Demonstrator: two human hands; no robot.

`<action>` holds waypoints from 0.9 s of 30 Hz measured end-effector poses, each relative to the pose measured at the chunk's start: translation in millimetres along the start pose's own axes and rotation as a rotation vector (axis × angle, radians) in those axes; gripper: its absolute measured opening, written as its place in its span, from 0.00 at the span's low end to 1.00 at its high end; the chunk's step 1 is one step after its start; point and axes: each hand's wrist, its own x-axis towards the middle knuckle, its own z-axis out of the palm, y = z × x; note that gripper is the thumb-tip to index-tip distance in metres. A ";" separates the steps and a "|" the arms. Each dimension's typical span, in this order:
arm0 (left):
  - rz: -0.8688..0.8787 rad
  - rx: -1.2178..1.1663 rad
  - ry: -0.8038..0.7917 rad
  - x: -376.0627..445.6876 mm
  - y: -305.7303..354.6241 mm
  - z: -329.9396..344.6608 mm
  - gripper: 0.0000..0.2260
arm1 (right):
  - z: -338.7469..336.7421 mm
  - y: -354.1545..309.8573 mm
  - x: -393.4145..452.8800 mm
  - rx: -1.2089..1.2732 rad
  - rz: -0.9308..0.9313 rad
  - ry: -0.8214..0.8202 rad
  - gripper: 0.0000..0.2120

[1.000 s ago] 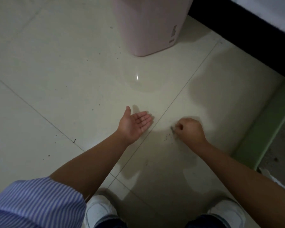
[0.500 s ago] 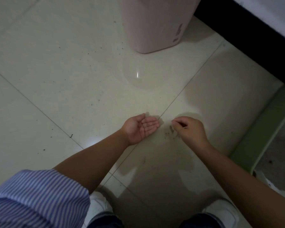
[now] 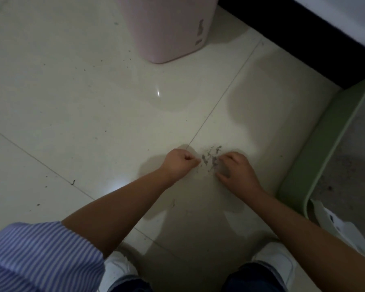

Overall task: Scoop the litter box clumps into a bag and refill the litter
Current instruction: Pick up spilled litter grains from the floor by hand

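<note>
Spilled grey litter bits lie on the tile floor between my hands. My left hand is curled into a fist just left of the bits, knuckles up; whatever is inside it is hidden. My right hand sits just right of them, fingers bent with their tips on the floor at the edge of the bits and the thumb spread out. The green litter box stands at the right edge with grey litter in it. A white bag lies at its near corner.
A pink bin stands on the floor at the top centre. A dark gap under white furniture runs along the top right. My white shoes are at the bottom. Small dark specks dot the tiles on the left.
My left hand turned from palm-up and cupped to a closed fist, knuckles up. My right hand went from pinching at the bits to bent fingers on the floor beside them.
</note>
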 end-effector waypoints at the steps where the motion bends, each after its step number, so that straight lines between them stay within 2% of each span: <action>1: -0.095 -0.084 -0.025 1.2 2.4 2.6 0.11 | -0.4 -2.4 2.6 0.012 -0.026 -0.016 0.19; 3: -0.278 -0.303 -0.112 2.4 5.6 5.3 0.15 | 1.1 -3.4 10.1 -0.004 -0.096 0.006 0.14; 5: -0.376 -0.452 -0.165 2.5 3.8 3.1 0.17 | 2.6 -4.1 16.5 0.009 -0.115 -0.007 0.10; 9: -0.452 -0.674 -0.181 2.1 -3.8 -5.8 0.19 | -1.4 -2.1 29.0 0.110 0.103 -0.152 0.10; 11: -0.464 -0.767 -0.169 1.4 -5.5 -10.2 0.19 | -5.2 -2.2 31.5 0.121 0.035 -0.158 0.12; 13: -0.464 -0.831 -0.146 1.1 -7.3 -14.1 0.20 | -9.2 -6.8 33.6 -0.014 -0.113 -0.194 0.14; 18: -0.460 -0.939 -0.091 -2.5 -6.2 -24.9 0.22 | -7.7 -9.9 31.7 -0.425 -0.292 -0.080 0.15; 20: -0.455 -0.948 -0.094 -3.9 -5.6 -26.5 0.25 | -4.5 -12.1 31.0 -0.462 -0.314 -0.018 0.16; 23: -0.453 -0.946 -0.112 -5.4 -8.0 -27.8 0.28 | 0.7 -12.8 32.1 -0.295 -0.184 0.026 0.13; 27: -0.487 -0.958 -0.152 -6.1 -9.8 -28.0 0.29 | -8.5 -35.2 32.2 0.276 0.102 0.094 0.05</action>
